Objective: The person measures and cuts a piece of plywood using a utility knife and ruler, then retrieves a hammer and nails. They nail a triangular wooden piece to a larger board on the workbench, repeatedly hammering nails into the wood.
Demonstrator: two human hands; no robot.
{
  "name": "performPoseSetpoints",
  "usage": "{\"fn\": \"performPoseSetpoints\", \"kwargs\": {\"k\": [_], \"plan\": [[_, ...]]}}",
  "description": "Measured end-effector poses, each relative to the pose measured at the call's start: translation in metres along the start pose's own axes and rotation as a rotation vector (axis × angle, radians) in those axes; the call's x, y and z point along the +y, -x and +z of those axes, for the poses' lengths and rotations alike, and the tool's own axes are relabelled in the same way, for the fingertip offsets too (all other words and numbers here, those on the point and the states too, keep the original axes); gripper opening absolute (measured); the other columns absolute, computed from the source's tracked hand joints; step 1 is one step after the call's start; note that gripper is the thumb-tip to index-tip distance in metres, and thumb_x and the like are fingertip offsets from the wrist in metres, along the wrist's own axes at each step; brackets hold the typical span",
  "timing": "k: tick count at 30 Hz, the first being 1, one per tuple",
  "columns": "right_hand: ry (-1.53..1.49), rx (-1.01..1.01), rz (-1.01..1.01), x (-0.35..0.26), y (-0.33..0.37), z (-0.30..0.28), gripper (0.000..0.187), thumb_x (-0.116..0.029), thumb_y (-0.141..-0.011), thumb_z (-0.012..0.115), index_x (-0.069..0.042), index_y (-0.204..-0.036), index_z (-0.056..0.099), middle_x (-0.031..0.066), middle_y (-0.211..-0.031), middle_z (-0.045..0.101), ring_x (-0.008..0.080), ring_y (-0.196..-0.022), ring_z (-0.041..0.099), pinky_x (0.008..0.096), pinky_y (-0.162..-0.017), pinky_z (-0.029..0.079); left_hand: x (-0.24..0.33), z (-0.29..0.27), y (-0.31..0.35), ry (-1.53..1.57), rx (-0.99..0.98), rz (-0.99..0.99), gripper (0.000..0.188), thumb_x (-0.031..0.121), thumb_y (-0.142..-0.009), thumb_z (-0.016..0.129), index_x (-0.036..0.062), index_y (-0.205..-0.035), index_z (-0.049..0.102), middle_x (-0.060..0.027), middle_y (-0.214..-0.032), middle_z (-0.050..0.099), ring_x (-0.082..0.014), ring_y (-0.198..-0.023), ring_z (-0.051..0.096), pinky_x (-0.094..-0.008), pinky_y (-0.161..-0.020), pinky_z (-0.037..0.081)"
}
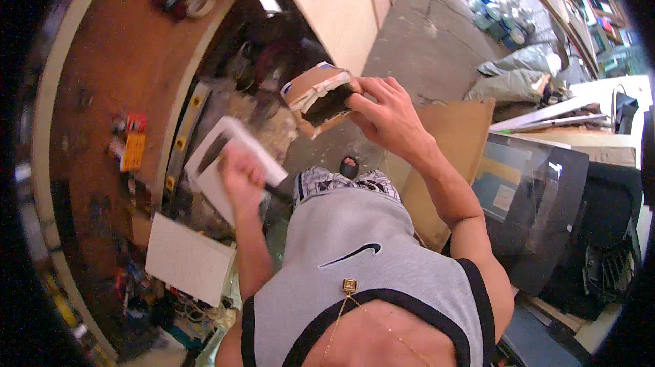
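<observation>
My right hand (390,113) is closed on the edge of a small open cardboard box (321,104). The box has torn, ragged edges, a whitish lining and a dark inside, and it is held tilted in front of me. To the left, my left hand (242,176) is blurred by motion, its fingers curled. A dark, slim thing (278,194) shows beside it, but I cannot tell whether the hand holds it. Behind or under that hand is a white panel with a cut-out (269,162); whether they touch is unclear.
On the left, a brown wooden surface (89,108) carries orange and red packets (133,149). A spirit level (187,138) lies along its edge. A white board (187,258) sits lower left. A large cardboard sheet (443,155) and dark panels (539,210) lean at right; bagged bottles (498,9) lie beyond.
</observation>
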State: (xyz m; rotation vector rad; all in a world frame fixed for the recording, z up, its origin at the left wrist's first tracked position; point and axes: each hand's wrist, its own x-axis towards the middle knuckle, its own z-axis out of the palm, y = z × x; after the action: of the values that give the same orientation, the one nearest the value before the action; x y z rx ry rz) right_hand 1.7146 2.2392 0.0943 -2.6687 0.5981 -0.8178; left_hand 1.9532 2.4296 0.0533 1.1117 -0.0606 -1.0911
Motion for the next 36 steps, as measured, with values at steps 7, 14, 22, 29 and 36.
{"fn": "performPoseSetpoints", "kwargs": {"k": [7, 14, 22, 29, 36], "plan": [[0.161, 0.028, 0.121, 0.165, 0.001, -0.079, 0.029, -0.008, -0.068, 0.067, -0.014, -0.095, 0.058, 0.0102, -0.115, 0.059, 0.0279, -0.103, 0.060, 0.0411, -0.085, 0.045, -0.103, 0.254, -0.177, -0.004, -0.630, -0.565, 0.080, 0.067, -0.091, 0.045, 0.0094, -0.146, 0.041, -0.0158, -0.137, 0.055, -0.0332, -0.120, 0.059, -0.0491, -0.094, 0.055], [-0.043, 0.081, 0.380, 0.384, -0.031, -0.141, 0.040, -0.006, -0.077, 0.060, -0.011, -0.117, 0.062, 0.0191, -0.133, 0.052, 0.0370, -0.111, 0.057, 0.0447, -0.089, 0.046, -0.193, 0.438, -0.344, -0.052, -0.674, -0.494, 0.074, 0.046, -0.085, 0.060, 0.0035, -0.143, 0.043, -0.0158, -0.137, 0.055, -0.0331, -0.120, 0.058, -0.0490, -0.102, 0.049], [-0.026, 0.348, 0.675, 0.637, -0.100, -0.200, 0.038, -0.020, -0.076, 0.070, -0.008, -0.112, 0.066, 0.0265, -0.141, 0.039, 0.0426, -0.123, 0.049, 0.0482, -0.101, 0.044, -0.262, 0.653, -0.521, 0.057, -0.785, -0.789, 0.045, 0.014, -0.083, 0.066, -0.0019, -0.124, 0.055, -0.0121, -0.115, 0.067, -0.0249, -0.104, 0.067, -0.0386, -0.096, 0.055], [-0.303, 0.576, 0.811, 0.914, -0.147, -0.198, 0.042, -0.010, -0.072, 0.073, -0.008, -0.113, 0.066, 0.0203, -0.127, 0.053, 0.0346, -0.124, 0.050, 0.0462, -0.104, 0.042, -0.308, 0.867, -0.675, -0.007, -0.786, -0.724, 0.028, 0.011, -0.086, 0.063, 0.0022, -0.113, 0.059, -0.0123, -0.113, 0.067, -0.0271, -0.107, 0.066, -0.0438, -0.095, 0.055], [0.000, 0.079, 0.705, 1.168, -0.275, -0.257, 0.042, -0.026, -0.085, 0.060, -0.002, -0.119, 0.064, 0.0260, -0.152, 0.030, 0.0486, -0.135, 0.035, 0.0540, -0.105, 0.041, -0.304, 1.057, -0.848, -0.065, -0.573, -0.611, 0.029, 0.015, -0.091, 0.061, 0.0005, -0.116, 0.059, -0.0132, -0.112, 0.067, -0.0287, -0.112, 0.063, -0.0455, -0.099, 0.052]]}}
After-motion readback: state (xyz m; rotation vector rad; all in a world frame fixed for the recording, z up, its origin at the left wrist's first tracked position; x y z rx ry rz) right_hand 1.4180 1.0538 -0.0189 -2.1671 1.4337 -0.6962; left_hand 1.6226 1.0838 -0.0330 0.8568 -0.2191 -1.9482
